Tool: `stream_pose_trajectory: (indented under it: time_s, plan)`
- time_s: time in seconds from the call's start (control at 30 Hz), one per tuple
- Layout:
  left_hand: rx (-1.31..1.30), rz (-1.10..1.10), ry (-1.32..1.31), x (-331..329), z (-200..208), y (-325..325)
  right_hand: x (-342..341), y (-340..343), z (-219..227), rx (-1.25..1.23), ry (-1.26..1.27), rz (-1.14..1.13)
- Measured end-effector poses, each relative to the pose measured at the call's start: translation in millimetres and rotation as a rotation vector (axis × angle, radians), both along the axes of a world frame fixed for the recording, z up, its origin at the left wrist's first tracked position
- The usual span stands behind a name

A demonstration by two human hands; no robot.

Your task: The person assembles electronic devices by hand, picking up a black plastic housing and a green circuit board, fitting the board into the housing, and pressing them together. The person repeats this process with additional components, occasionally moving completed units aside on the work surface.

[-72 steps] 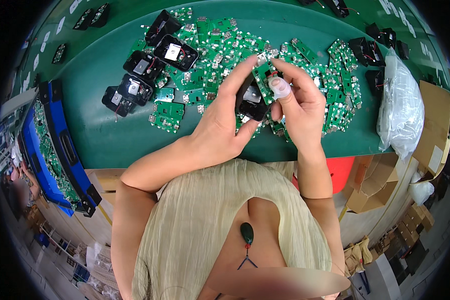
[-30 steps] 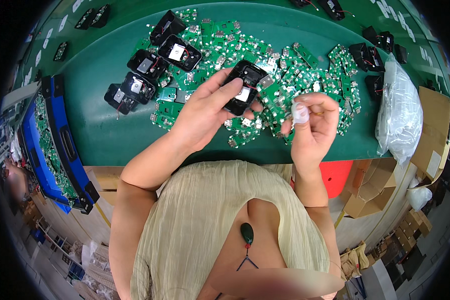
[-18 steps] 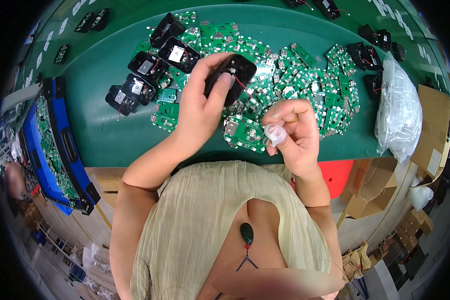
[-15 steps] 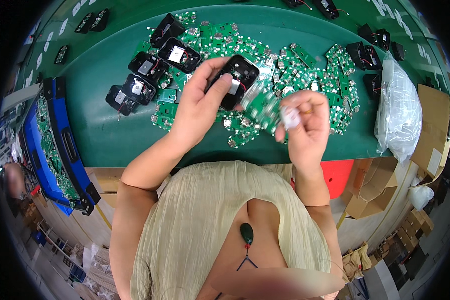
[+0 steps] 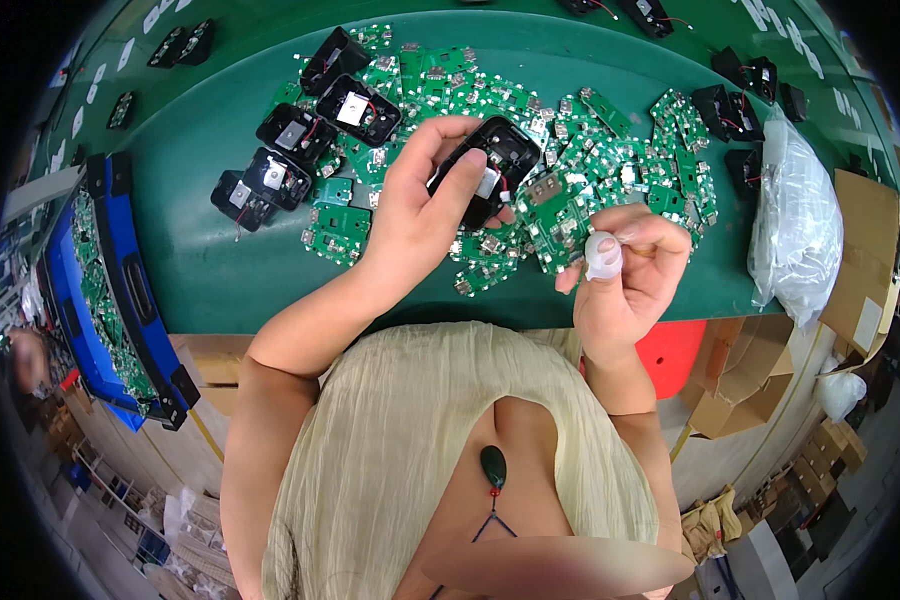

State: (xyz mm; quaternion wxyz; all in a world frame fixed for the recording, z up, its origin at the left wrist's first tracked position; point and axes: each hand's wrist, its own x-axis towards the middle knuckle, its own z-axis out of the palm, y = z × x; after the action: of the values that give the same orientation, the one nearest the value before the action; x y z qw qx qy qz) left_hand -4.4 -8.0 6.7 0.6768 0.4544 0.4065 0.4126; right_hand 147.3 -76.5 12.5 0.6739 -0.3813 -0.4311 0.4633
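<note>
Beneath my head view, a green tabletop (image 5: 200,290) bends across the frame, with shelving and cartons blurred toward the rim. Over its middle I see a wide spread of loose green boards (image 5: 450,85). At the left edge stands a blue bin (image 5: 135,300), more boards inside it; at the right lies a clear bag (image 5: 795,220), well apart from both hands. Below the tabletop I make out an open carton (image 5: 750,380) and a red seat (image 5: 670,355).

Near the middle, my left hand (image 5: 425,195) grips a black case (image 5: 510,150), tilted with its open side up: the thumb presses inside, the other fingers wrap the far side and underneath. My right hand (image 5: 635,270) pinches one green board (image 5: 555,220) by its lower right edge between thumb and fingers, its metal port toward the case. Board and case are just beside each other, above the spread; whether they touch, I cannot tell. Left of the spread sit five more black cases, some leaning together. Smallest of all, I see a white cover (image 5: 602,257) on the right thumb and a red wire (image 5: 504,185) inside the held case.
</note>
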Motion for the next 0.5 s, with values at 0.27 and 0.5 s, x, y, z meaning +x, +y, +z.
stream_pose_trajectory:
  time_s: [0.27,0.5]
  plan:
    - [0.081,0.03,0.023,9,-6,0,-12,1,-3,0.088,-0.055,-0.009]
    - [0.066,0.043,0.003,10,-5,-2,-12,3,-2,0.094,-0.058,-0.003]
